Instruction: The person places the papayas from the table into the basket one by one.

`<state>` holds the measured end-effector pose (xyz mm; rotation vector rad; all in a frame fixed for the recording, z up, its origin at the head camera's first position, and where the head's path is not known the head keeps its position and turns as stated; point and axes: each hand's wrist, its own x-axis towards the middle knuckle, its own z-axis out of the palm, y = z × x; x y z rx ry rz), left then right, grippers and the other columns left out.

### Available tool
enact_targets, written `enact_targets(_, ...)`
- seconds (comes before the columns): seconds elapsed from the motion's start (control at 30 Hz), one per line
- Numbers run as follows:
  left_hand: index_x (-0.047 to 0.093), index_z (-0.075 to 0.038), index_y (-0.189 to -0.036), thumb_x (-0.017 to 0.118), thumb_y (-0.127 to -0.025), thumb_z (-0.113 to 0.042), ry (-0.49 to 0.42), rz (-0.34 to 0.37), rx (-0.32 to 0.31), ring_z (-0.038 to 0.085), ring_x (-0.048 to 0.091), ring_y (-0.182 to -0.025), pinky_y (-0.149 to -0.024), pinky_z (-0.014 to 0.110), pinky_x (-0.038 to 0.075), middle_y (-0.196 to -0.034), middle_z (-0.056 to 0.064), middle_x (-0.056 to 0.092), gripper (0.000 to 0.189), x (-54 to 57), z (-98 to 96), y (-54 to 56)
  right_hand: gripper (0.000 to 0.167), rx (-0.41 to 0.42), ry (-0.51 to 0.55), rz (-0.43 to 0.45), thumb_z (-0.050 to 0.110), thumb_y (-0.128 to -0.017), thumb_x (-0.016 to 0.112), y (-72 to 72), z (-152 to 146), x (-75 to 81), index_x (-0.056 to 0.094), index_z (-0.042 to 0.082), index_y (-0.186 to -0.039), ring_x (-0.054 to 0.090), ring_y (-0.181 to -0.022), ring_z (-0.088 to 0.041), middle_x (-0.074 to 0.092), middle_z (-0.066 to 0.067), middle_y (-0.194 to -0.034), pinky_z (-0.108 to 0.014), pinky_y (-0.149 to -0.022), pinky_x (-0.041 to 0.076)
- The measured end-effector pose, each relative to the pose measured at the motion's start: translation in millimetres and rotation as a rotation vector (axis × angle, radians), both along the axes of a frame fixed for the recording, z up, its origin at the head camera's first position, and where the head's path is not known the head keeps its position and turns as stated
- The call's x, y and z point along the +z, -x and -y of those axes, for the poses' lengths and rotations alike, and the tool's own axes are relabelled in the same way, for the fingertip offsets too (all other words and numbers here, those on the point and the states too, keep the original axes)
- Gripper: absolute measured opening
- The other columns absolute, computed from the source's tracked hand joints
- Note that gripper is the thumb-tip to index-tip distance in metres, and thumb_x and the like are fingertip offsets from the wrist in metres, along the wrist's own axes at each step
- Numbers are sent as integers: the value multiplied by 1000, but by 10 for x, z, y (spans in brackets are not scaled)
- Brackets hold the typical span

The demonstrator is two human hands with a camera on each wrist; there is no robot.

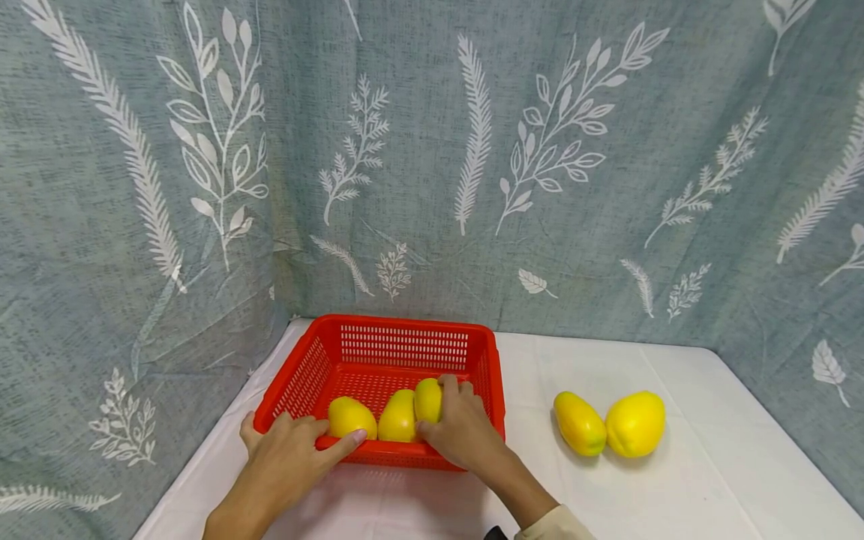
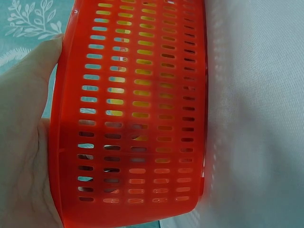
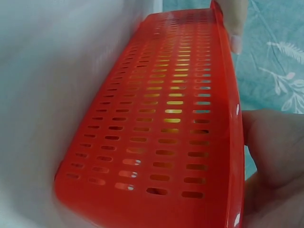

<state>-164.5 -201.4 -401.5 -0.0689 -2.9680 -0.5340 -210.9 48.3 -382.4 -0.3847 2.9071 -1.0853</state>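
A red plastic basket with slotted walls stands on the table, three yellow mangoes along its near side. My left hand grips the rim at the near left corner, thumb lying along the front edge beside the leftmost mango. Over the near right part of the basket, my right hand holds the rightmost mango, its fingers curled over the far side. The middle mango lies right beside that one. Both wrist views show the basket's slotted wall, with yellow fruit visible through the slots.
To the right of the basket, a slim yellow fruit with a greenish tip lies against a rounder yellow fruit. A white cloth covers the table. Grey-green leaf-patterned curtains hang behind and at both sides.
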Motion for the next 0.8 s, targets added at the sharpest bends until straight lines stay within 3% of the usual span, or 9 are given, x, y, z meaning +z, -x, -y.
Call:
enact_targets(0.37, 80, -4, -108, 60, -93, -76, -2, 6, 10, 37, 62, -104, -100, 78, 16, -106, 12, 78, 76, -2, 8, -8, 68, 70, -14, 93, 27, -87, 84, 98, 66, -28, 49, -4, -136, 58, -89, -30, 56, -21, -111, -50, -82, 55)
enact_targets(0.8, 81, -9, -102, 61, -94, -74, -10, 5, 9, 34, 61, -100, -99, 79, 17, -99, 6, 78, 69, -1, 1, -2, 53, 112, -45, 189, 24, -83, 84, 167, 68, -48, 55, 2, -122, 58, -91, -25, 59, -9, -97, -49, -85, 56)
